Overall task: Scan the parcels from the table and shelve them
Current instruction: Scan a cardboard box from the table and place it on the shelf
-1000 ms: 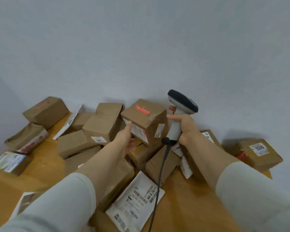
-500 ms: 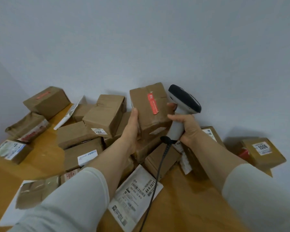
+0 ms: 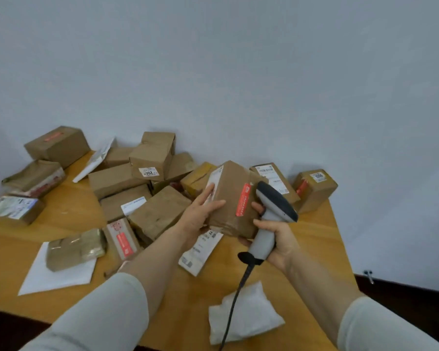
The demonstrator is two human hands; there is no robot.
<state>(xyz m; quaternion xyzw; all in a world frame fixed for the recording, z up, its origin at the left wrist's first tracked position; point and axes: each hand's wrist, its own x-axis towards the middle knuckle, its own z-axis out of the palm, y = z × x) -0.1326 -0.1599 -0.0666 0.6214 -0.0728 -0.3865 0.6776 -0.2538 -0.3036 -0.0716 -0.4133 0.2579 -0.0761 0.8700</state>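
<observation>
Cable (image 3: 235,300) runs up across a crumpled white bag (image 3: 249,315) on the wooden counter (image 3: 69,211) to the grey scanner (image 3: 271,219) — the right hand (image 3: 280,240) has its fingers wrapped round the handle. Just left of it, the left hand (image 3: 197,215) holds a brown parcel (image 3: 232,196) up over the pile — thumb on its front, fingers along the white-labelled side. A red sticker sits beside the scanner's head. Behind, more brown boxes (image 3: 152,158) lie heaped against the wall (image 3: 238,72).
</observation>
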